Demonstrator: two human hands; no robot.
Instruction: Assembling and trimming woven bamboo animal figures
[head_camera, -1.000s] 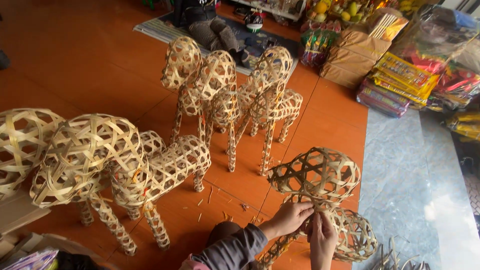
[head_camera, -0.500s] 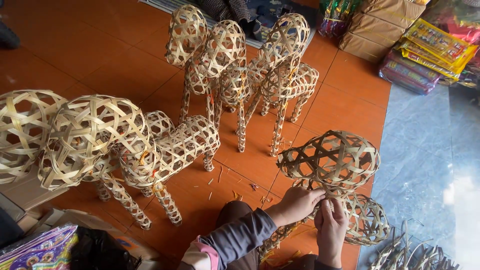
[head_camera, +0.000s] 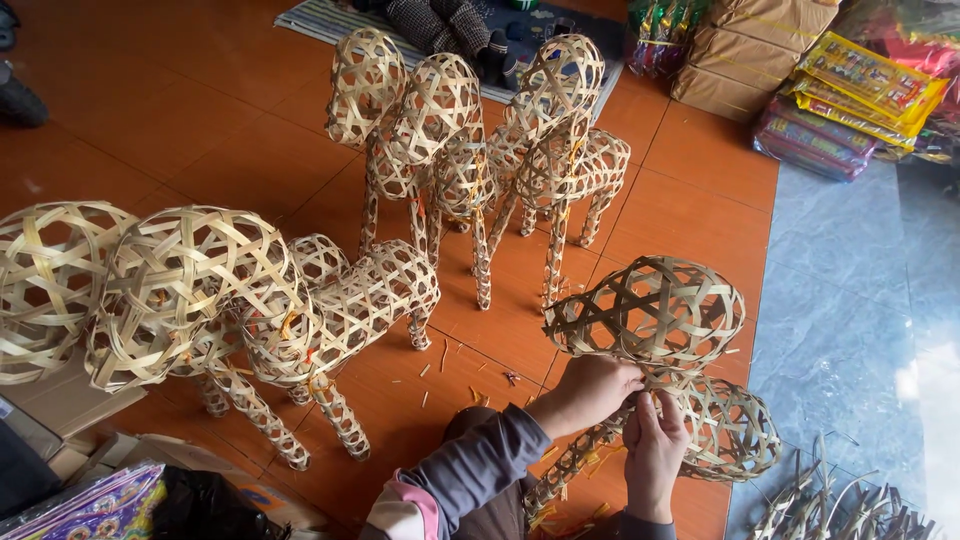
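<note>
Hands (head_camera: 620, 420) pinch woven bamboo animal (head_camera: 665, 350), fingertips hiding the joint.

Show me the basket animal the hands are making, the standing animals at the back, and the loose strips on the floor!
Basket animal (head_camera: 655, 310), head view, on its woven head.
Standing animals (head_camera: 440, 110), head view, on one woven head.
Loose strips (head_camera: 850, 505), head view, middle of the pile, bottom right.

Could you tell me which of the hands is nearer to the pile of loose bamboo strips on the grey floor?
Right. The right hand is at the figure's neck, closer to the strips; the left hand is farther away.
</note>
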